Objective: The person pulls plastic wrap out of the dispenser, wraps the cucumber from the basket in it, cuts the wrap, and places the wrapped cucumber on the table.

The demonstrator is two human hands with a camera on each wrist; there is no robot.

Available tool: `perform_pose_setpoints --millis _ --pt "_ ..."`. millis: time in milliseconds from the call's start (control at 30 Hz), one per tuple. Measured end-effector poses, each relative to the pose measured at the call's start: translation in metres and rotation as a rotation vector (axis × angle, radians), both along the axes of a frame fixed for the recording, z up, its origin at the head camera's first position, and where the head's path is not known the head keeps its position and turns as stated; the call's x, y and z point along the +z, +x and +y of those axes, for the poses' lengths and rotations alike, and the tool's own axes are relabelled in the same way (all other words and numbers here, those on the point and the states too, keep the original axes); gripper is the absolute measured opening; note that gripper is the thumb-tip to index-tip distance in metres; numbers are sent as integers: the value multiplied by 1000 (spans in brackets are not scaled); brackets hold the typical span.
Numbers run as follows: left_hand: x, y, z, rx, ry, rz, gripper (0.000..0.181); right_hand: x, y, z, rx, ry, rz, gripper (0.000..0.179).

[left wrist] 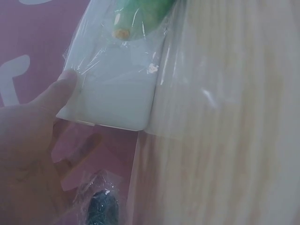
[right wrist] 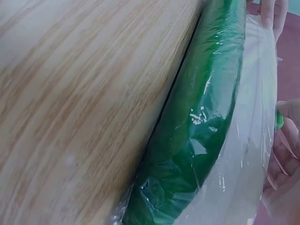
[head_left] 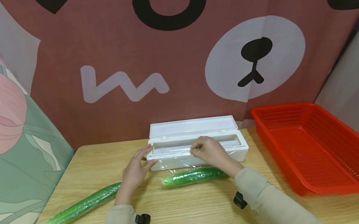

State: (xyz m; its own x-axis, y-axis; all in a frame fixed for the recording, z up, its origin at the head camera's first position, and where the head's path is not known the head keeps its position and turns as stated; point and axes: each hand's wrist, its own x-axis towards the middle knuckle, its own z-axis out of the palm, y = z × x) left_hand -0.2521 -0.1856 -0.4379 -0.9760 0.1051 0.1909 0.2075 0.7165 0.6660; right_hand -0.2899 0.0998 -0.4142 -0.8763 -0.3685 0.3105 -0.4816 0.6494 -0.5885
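Observation:
A white cling film dispenser (head_left: 188, 126) stands at the back of the table with its lid raised and a roll inside. My left hand (head_left: 134, 172) grips its left end, the thumb (left wrist: 63, 91) on the front face over the film. On the dispenser's front edge, my right hand (head_left: 212, 153) pinches a small green slider (right wrist: 280, 120). Clear film (right wrist: 248, 136) hangs from that edge down to a cucumber (head_left: 187, 177), which lies in front of the box with film over it. Left of it, partly behind my left wrist, rests a second film-wrapped cucumber (head_left: 83, 206).
A red plastic basket (head_left: 300, 183) stands at the right of the wooden table (head_left: 185, 212). Behind the dispenser hangs a printed curtain (head_left: 116, 116). Each sleeve has a small black camera at the wrist.

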Motion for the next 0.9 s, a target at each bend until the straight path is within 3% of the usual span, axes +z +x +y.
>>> perform_pose_setpoints --millis 267,900 --pt "1 0 1 2 -17 -12 56 1 0 4 41 16 38 5" --pt "0 -1 -1 14 -21 -16 57 0 0 9 42 12 46 4"
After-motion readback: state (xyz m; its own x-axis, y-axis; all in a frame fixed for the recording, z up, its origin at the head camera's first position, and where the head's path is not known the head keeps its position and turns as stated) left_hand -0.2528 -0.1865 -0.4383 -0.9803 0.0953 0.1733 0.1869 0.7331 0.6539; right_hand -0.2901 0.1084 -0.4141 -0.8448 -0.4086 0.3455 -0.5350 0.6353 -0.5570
